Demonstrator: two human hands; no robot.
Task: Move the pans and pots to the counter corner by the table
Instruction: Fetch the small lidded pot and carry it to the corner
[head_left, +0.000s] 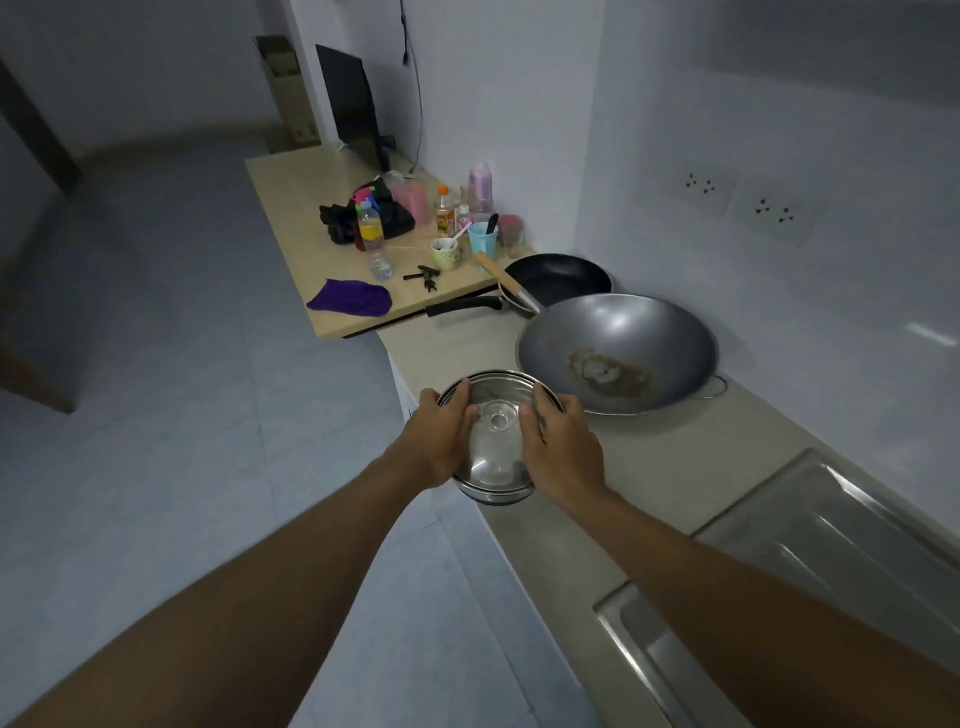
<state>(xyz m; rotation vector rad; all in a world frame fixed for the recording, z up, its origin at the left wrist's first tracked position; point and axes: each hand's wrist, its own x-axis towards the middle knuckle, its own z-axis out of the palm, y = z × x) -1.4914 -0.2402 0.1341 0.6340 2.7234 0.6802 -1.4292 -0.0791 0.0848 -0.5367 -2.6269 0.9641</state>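
A steel pot with a shiny lid (496, 441) is at the counter's front edge, held between both hands. My left hand (439, 441) grips its left side and my right hand (558, 449) grips its right side, thumbs lying on the lid. Just behind it a large grey wok (618, 348) with a wooden handle sits on the beige counter (649, 457). A black frying pan (558, 278) lies in the counter corner beside the wooden table (291, 208), its black handle pointing left.
The table holds bottles, cups, a black cloth, a purple cloth (350, 297) and a monitor. A steel sink and drainboard (831, 551) fill the counter's near right. White walls with sockets (743, 200) stand behind the counter. Tiled floor lies to the left.
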